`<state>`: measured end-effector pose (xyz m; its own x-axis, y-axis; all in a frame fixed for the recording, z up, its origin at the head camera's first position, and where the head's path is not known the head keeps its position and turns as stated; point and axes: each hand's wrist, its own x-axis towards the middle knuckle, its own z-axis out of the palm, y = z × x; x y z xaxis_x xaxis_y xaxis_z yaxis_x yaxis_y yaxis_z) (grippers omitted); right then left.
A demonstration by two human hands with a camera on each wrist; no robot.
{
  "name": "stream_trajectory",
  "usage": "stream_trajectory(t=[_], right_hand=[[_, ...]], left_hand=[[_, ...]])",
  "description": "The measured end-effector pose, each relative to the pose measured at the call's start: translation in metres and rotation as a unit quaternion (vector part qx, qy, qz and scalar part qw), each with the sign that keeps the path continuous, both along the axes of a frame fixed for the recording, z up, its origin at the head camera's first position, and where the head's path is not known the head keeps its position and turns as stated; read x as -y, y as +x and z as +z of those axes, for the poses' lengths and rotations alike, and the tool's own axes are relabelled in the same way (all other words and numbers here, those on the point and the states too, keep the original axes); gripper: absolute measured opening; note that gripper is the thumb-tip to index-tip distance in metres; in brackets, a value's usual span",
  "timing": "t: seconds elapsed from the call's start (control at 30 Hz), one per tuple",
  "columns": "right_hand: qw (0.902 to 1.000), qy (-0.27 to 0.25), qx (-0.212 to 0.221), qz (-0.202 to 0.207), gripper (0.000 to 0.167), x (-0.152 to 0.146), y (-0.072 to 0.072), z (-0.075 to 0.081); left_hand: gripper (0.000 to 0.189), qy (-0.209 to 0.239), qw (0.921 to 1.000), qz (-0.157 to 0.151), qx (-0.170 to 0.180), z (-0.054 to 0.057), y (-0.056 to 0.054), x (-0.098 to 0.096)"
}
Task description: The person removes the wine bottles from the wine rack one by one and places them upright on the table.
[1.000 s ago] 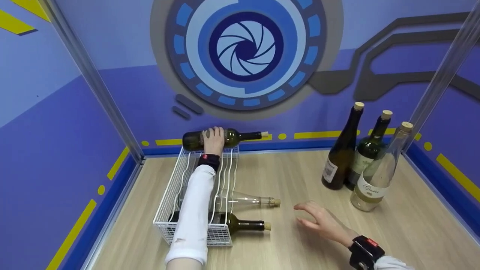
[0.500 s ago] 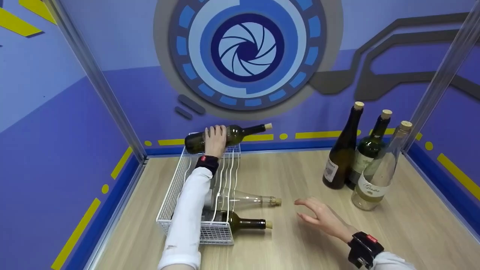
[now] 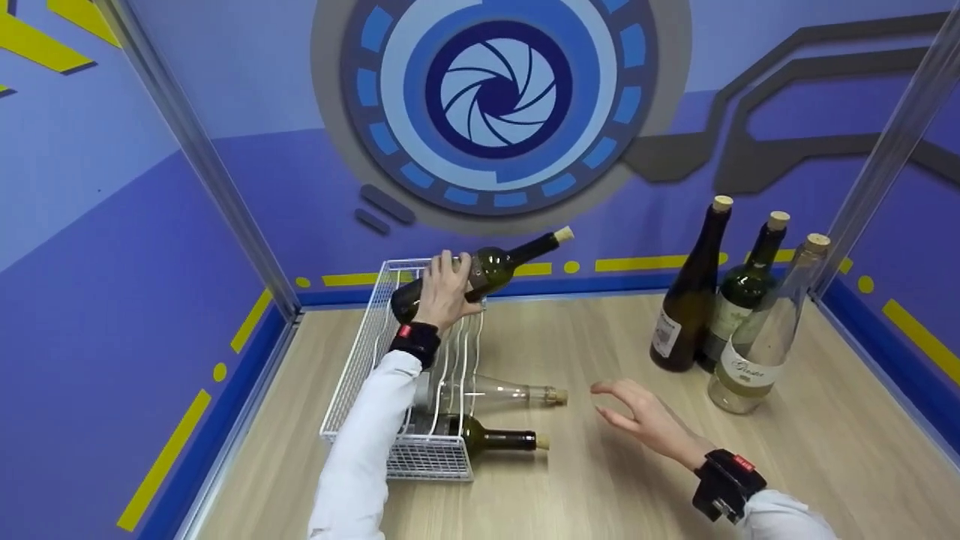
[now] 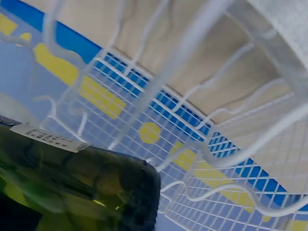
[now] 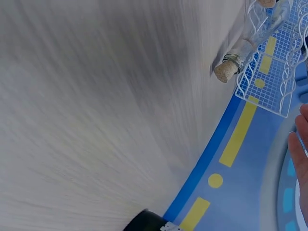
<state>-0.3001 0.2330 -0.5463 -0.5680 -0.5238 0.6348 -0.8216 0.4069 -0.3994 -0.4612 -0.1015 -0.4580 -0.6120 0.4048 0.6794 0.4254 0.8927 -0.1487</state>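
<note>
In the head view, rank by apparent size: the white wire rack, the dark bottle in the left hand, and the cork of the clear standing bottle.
1. white wire rack
2. dark bottle, gripped by the left hand
3. cork of the clear standing bottle

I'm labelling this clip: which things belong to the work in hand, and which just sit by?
In the work:
left hand
green bottle it grips
white wire rack

Sitting by:
clear bottle and dark bottle in the rack
three upright bottles
right hand
</note>
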Motion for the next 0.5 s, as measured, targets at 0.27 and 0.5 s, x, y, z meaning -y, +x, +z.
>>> stream_trajectory(t=[0.27,0.5], right_hand=[[0.9998,-0.016,-0.013,-0.001,0.028,0.001,-0.005,0.010],[0.9990,-0.039,0.003,-0.020,0.028,0.002,-0.007,0.019]], left_hand=[[0.088,0.043,0.9975,-0.053,-0.021,0.016,0.029,-0.015],[0.081,0.167,0.9766,-0.131,-0.037,0.041,0.053,-0.040]])
